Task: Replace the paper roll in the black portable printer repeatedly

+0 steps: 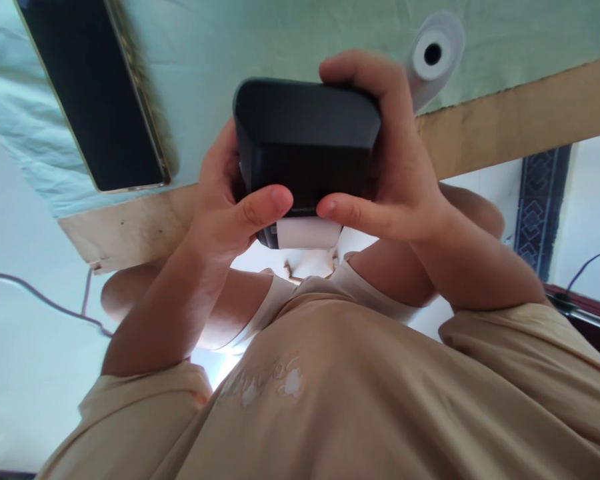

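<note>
Together we clamp our left hand [225,207] and right hand [395,173] on a black box [305,143], above the desk [505,127].

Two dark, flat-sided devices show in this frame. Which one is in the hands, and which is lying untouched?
The boxy black device with white paper at its lower edge is gripped by the left hand and right hand. The slim black phone lies apart on the green cloth, untouched.

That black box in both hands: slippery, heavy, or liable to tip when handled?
The black box looks smooth-sided with rounded corners, so probably somewhat slippery. The left hand and right hand both clasp it, suggesting bulk. It seems rigid, unlikely to flex.
</note>
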Motion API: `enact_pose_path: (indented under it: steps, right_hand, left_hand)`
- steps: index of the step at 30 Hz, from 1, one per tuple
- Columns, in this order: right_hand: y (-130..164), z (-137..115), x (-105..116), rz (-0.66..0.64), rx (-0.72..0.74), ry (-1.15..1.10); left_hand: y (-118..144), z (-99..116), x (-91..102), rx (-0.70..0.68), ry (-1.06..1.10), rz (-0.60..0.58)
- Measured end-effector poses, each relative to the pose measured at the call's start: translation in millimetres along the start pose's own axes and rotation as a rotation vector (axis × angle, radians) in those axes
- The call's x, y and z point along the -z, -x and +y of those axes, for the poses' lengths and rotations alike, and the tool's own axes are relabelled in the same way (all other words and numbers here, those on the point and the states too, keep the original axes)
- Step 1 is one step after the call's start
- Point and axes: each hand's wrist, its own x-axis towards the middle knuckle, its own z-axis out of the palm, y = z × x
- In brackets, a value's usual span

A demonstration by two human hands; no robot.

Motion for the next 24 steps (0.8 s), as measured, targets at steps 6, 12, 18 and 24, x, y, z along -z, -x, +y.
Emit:
enact_pose_path:
  steps: [6,12,18,24]
  right_hand:
    - [-6,6,-4,0.021,0.079,-0.205]
    - [-5,12,-6,0.041,0.084,-0.177]
    - [-4,12,-6,0.025,0.085,-0.146]
    - [-5,9,-7,0.029,0.078,-0.169]
  left_hand:
    - [11,27,-16.7,0.031,0.036,-0.038]
    - [13,38,-29.0,0.001,0.029,-0.061]
    - [13,44,-35.3,0.031,0.014,-0.001]
    - [16,45,-40.4,0.071,0.033,0.062]
